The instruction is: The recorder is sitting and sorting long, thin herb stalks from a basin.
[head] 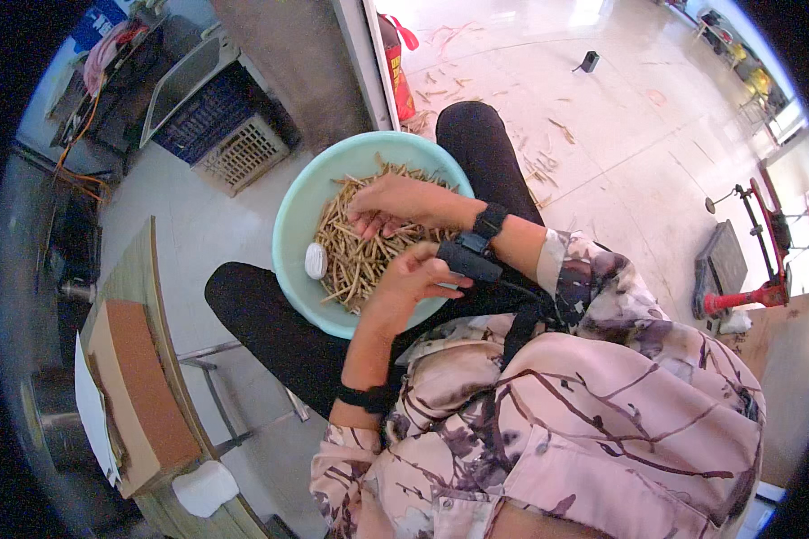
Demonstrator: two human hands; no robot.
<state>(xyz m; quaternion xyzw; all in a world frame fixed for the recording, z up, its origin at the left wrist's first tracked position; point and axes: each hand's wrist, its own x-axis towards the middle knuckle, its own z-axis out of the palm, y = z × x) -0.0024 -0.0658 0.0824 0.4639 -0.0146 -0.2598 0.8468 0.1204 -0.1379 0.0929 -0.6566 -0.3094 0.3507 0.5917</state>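
Note:
A pale green plastic basin (290,202) rests between my knees, holding a heap of thin, tan, stick-like dried plant pieces (350,263). My right hand (394,205) lies over the heap, fingers curled down against it; whether they grip any pieces is unclear. Lower down, my left hand (414,279) is bent above the basin's near side. Its fingers overlap a black device (470,259) near my right wrist strap (490,220), and I cannot tell whether they hold it. A small white oval object (316,261) sits inside the basin's left side.
At left, a wooden tabletop (152,283) carries a cardboard box (152,391) and a white pad (205,488). A plastic crate (243,153) stands beyond the basin. Scattered pieces (543,168) and a small black object (589,62) lie on the tiles. A platform scale (721,263) is at right.

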